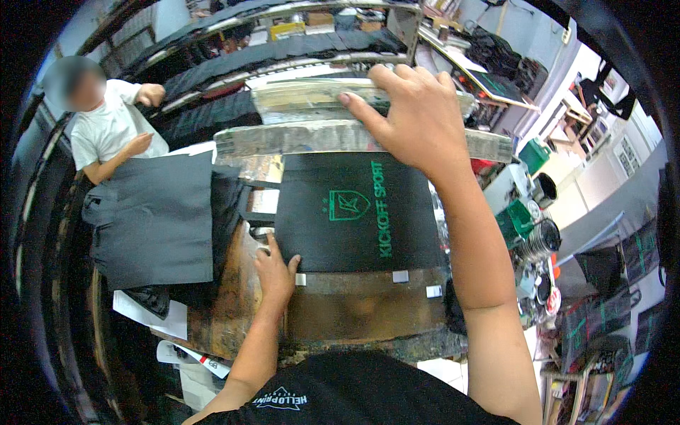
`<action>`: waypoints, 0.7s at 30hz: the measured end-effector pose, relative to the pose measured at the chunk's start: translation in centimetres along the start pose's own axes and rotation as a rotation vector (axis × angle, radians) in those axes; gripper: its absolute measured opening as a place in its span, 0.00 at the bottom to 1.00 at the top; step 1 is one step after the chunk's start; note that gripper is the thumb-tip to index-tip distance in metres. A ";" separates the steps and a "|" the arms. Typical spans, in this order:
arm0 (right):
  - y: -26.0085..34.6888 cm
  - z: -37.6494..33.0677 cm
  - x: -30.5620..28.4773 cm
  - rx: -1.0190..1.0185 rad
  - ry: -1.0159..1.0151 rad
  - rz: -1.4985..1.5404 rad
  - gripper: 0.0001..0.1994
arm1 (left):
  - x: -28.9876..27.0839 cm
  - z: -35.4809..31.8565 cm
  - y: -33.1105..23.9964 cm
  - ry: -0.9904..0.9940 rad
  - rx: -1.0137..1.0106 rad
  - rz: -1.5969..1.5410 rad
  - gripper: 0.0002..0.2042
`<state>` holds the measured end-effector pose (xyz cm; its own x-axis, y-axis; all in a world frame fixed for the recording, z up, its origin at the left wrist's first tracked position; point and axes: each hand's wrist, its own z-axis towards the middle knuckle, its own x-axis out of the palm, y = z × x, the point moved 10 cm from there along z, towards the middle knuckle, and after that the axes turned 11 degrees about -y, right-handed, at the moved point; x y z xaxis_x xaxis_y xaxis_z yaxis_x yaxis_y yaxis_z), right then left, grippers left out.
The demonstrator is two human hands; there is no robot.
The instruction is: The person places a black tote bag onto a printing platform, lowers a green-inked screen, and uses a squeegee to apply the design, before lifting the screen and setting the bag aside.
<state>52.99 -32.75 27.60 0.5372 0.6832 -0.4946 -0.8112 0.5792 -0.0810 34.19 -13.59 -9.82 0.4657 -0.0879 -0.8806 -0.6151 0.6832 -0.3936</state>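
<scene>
So the black fabric piece (358,212) with the green shield print is lying flat on the worn brown printing board (354,308), and the left hand (275,273) is pressing down on its lower left corner, fingers together and flat. The right hand (414,117) is reaching up and gripping the taped screen frame (354,138) at the far edge, fingers curled over it. My worry: if that frame is tilting or dragging while the ink's wet, it's smearing the green, or the corner is slipping out of register.
</scene>
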 end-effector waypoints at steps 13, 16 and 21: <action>-0.6 1.6 0.6 -0.001 -0.019 0.015 0.27 | -11.6 13.9 -3.4 0.132 0.016 -0.920 0.27; -0.2 0.8 0.3 0.019 0.028 0.024 0.27 | -19.4 16.3 0.4 0.086 -0.033 -0.971 0.25; 0.0 0.4 0.2 0.007 0.015 0.024 0.26 | -31.6 16.7 11.0 -0.118 -0.142 -1.034 0.23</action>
<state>53.22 -32.40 27.88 0.5140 0.6905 -0.5090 -0.8222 0.5657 -0.0629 23.35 8.78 18.09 0.8614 -0.5032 -0.0697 0.0520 0.2237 -0.9733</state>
